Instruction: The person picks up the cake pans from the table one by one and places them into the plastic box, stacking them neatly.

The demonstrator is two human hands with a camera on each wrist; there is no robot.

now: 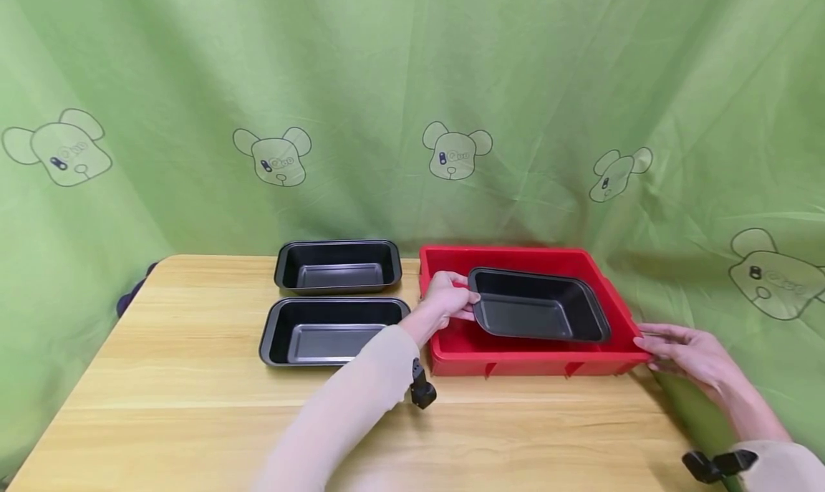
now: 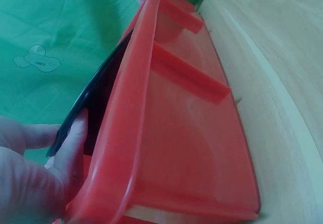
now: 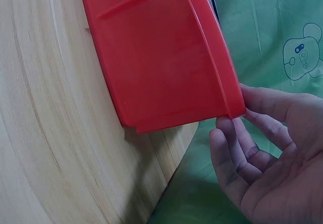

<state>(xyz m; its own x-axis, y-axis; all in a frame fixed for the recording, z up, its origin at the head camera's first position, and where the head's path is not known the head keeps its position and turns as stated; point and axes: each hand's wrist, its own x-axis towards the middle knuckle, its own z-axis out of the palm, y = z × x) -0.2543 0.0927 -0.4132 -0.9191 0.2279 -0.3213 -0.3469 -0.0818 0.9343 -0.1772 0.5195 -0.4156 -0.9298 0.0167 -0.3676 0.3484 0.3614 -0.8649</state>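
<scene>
My left hand (image 1: 447,296) pinches the left rim of a dark loaf pan (image 1: 538,307), thumb inside and fingers outside. The pan lies tilted within the red plastic bin (image 1: 509,364); whether it touches the bin's floor is hidden. In the left wrist view, the pan's dark edge (image 2: 93,85) shows between thumb and fingers, just beyond the bin's red rim (image 2: 133,98). At the bin's front right corner, my right hand (image 1: 690,356) grips the rim. The right wrist view shows its fingers (image 3: 265,100) against that corner.
Two more dark loaf pans stand left of the bin, one at the back (image 1: 339,289) and one in front (image 1: 277,334). They rest on a wooden table (image 1: 161,406). A green curtain (image 1: 361,84) with printed bear heads hangs close behind and at the right.
</scene>
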